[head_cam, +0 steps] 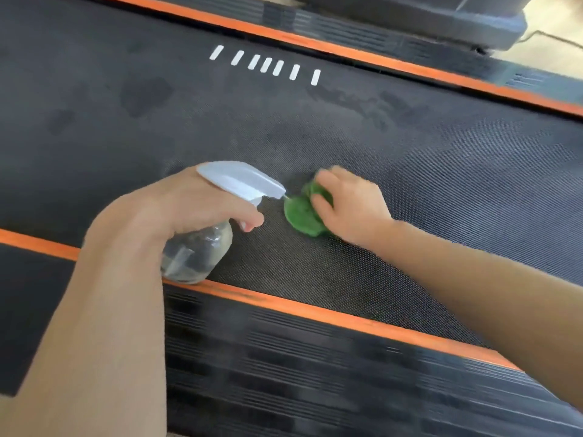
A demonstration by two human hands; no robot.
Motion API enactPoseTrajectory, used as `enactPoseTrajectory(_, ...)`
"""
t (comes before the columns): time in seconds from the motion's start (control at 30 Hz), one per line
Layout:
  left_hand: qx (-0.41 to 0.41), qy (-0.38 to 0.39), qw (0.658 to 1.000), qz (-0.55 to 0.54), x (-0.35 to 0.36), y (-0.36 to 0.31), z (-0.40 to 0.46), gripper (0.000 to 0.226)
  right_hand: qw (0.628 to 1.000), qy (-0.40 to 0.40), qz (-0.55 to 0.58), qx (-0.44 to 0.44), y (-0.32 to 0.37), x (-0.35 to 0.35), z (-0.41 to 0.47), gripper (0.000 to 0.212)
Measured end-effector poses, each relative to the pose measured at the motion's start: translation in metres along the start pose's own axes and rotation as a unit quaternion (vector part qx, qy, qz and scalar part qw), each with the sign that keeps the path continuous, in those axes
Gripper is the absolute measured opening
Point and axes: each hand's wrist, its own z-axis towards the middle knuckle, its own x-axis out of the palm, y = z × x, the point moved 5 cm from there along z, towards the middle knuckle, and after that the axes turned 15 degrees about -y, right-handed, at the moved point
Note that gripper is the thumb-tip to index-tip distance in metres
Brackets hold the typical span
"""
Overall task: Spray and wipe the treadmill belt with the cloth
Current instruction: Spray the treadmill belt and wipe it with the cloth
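Gripping one spray bottle [202, 244], left hand [176, 209]; right hand [350, 203], one cloth [303, 216].

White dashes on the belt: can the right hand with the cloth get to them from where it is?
Probably yes. The right hand presses the green cloth on the belt, and only bare belt lies between it and the white dashes.

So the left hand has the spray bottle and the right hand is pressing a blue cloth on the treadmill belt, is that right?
Not quite: the cloth is green, not blue, as the head view shows. The rest holds: the left hand grips the spray bottle, and the right hand presses the cloth on the treadmill belt.
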Motion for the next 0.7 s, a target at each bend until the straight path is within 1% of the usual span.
enactPoseTrajectory(0.07,0.005,-0.015,1.000,-0.008,-0.003,-0.004,-0.004,0.069,0.995,0.005,-0.004,0.097,-0.002,0.022,0.030,0.020)
enactPoseTrajectory(0.1,0.011,-0.015,1.000,-0.007,-0.004,-0.006,-0.004,0.073,0.993,0.005,0.006,0.118,0.000,0.027,0.035,0.016)
enactPoseTrajectory(0.13,0.011,-0.004,1.000,-0.005,-0.003,-0.008,-0.005,0.068,0.992,0.007,0.021,0.120,0.001,0.023,0.033,0.013)
enactPoseTrajectory(0.2,0.019,0.021,1.000,-0.003,0.001,-0.014,-0.009,0.031,0.994,0.030,0.059,0.090,0.002,0.005,0.001,0.013)
enactPoseTrajectory(0.23,0.029,0.031,0.999,-0.006,-0.001,-0.018,-0.013,0.021,0.995,0.052,0.068,0.057,0.005,-0.009,-0.023,0.015)
enactPoseTrajectory(0.33,0.034,0.048,0.998,0.004,-0.002,-0.020,-0.017,0.025,0.991,0.112,0.074,-0.023,0.013,-0.056,-0.101,0.021)
enactPoseTrajectory(0.4,0.015,0.038,0.999,0.010,-0.006,-0.018,-0.017,0.014,0.987,0.134,0.079,-0.051,0.014,-0.070,-0.118,0.020)
enactPoseTrajectory(0.43,0.011,0.031,0.999,0.014,-0.008,-0.019,-0.017,0.017,0.985,0.132,0.072,-0.081,0.016,-0.071,-0.115,0.018)
enactPoseTrajectory(0.47,0.016,0.036,0.999,0.024,-0.007,-0.017,-0.015,0.026,0.982,0.131,0.064,-0.123,0.020,-0.068,-0.108,0.016)
enactPoseTrajectory(0.5,0.021,0.032,0.999,0.030,-0.008,-0.019,-0.015,0.028,0.975,0.131,0.058,-0.167,0.024,-0.063,-0.099,0.016)
enactPoseTrajectory(0.57,0.030,0.026,0.999,0.033,-0.010,-0.021,-0.016,0.010,0.966,0.113,0.059,-0.225,0.029,-0.045,-0.079,0.019)
enactPoseTrajectory(0.6,0.027,0.023,0.999,0.032,-0.011,-0.019,-0.014,0.009,0.967,0.092,0.056,-0.231,0.029,-0.032,-0.065,0.022)
enactPoseTrajectory(0.63,0.029,0.019,0.999,0.036,-0.013,-0.019,-0.013,0.010,0.974,0.066,0.046,-0.214,0.028,-0.019,-0.047,0.025)
enactPoseTrajectory(0.67,0.037,0.021,0.998,0.038,-0.012,-0.019,-0.013,0.015,0.984,0.032,0.033,-0.171,0.026,-0.005,-0.025,0.028)
enactPoseTrajectory(0.7,0.041,0.015,0.998,0.037,-0.014,-0.019,-0.014,0.018,0.994,0.003,0.017,-0.111,0.023,0.009,0.000,0.030)
